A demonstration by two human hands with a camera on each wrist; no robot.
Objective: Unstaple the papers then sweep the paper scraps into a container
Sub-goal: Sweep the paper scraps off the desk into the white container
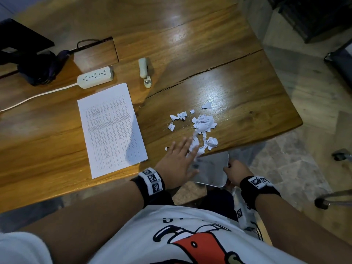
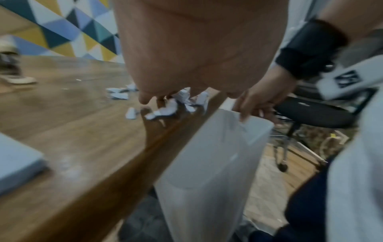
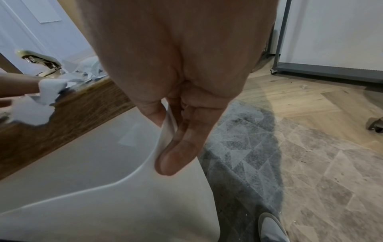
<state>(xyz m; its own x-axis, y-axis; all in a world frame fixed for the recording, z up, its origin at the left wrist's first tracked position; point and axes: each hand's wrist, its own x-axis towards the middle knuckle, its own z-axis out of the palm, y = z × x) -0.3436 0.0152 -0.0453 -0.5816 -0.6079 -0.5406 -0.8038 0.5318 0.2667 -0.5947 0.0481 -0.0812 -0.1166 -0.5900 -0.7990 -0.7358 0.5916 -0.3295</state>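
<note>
White paper scraps [image 1: 202, 122] lie scattered near the front right edge of the wooden table [image 1: 209, 54]. My left hand [image 1: 181, 155] lies flat with straight fingers against the nearest scraps [image 2: 170, 109] at the table's edge. Just below that edge hangs a translucent white container [image 1: 211, 168], held by its rim in my right hand [image 1: 235, 171]. In the right wrist view the thumb and fingers [image 3: 176, 157] pinch the container's wall [image 3: 82, 163]. A printed sheet of paper [image 1: 112, 128] rests to the left of the scraps.
A cream stapler [image 1: 144, 71] and a white power strip [image 1: 95, 77] with its cord sit behind the paper. Dark objects [image 1: 38, 65] lie at the far left. Chair legs and castors [image 1: 341, 155] stand on the patterned floor at the right.
</note>
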